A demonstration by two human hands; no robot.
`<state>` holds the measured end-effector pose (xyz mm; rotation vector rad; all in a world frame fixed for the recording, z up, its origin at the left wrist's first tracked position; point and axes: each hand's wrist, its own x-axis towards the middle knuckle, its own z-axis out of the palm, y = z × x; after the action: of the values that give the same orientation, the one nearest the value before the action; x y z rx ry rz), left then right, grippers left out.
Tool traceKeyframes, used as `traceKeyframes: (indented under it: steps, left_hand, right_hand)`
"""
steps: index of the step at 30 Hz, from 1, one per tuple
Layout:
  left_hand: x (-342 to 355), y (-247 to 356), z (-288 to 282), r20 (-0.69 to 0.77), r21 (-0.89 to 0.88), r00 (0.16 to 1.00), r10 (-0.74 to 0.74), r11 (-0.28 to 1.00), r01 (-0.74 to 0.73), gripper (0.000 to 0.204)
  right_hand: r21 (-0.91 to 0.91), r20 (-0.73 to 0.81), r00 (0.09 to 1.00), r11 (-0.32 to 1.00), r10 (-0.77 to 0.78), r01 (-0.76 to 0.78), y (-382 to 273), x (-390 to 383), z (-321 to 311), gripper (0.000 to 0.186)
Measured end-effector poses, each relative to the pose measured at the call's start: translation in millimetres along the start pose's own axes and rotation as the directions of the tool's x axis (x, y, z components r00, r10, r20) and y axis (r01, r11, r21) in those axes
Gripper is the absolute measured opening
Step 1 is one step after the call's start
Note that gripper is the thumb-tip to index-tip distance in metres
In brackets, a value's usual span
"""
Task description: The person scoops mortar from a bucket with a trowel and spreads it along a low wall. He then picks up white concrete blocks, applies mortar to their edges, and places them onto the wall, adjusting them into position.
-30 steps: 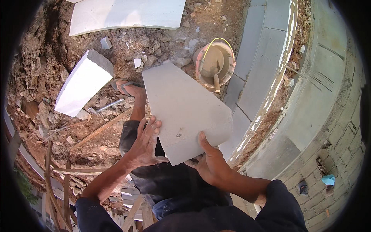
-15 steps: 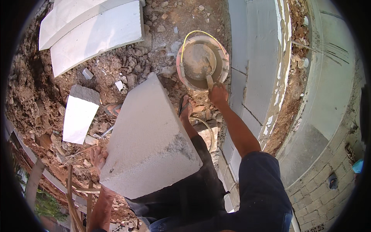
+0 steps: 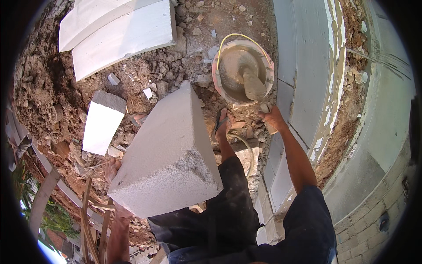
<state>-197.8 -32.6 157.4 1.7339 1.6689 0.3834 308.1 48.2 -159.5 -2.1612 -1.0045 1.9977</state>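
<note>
A large light-grey lightweight concrete block [image 3: 158, 145], rough and chipped at its near corner, is held in front of me. My left hand [image 3: 112, 170] grips its left side; part of that hand is hidden behind the block. My right hand [image 3: 272, 119] is closed round the handle of a trowel. The trowel's mortar-coated blade [image 3: 254, 86] is above the near side of a round bucket [image 3: 217, 83] of wet grey mortar [image 3: 233, 64]. The bucket's yellow handle stands up at its far side.
White blocks [image 3: 125, 42] lie stacked at the far left, and a smaller cut block [image 3: 103, 125] rests on the rubble. A low block wall [image 3: 307, 57] with mortar along it runs on the right. My sandalled foot [image 3: 223, 123] is near the bucket; wooden sticks [image 3: 88, 224] stand at lower left.
My right hand has drawn the trowel up out of the mortar, moving right and toward me, its blade now coated. The block has tilted, showing more of its chipped near end.
</note>
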Motion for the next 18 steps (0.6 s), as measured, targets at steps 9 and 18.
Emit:
traceKeyframes:
  steps: [9, 18]
  left_hand:
    - [16.8, 15.3, 6.0, 0.042, -0.363, 0.969, -0.243, 0.900, 0.241, 0.121]
    - [27.2, 19.9, 0.9, -0.001, -0.190, 0.996, -0.084, 0.978, 0.082, 0.117]
  right_hand:
    - [-0.395, -0.118, 0.978, 0.912, -0.172, 0.112, 15.2, -20.7, -17.7, 0.049]
    - [-0.252, -0.119, 0.885, 0.876, -0.449, 0.411, -91.1, -215.0, -104.1, 0.037]
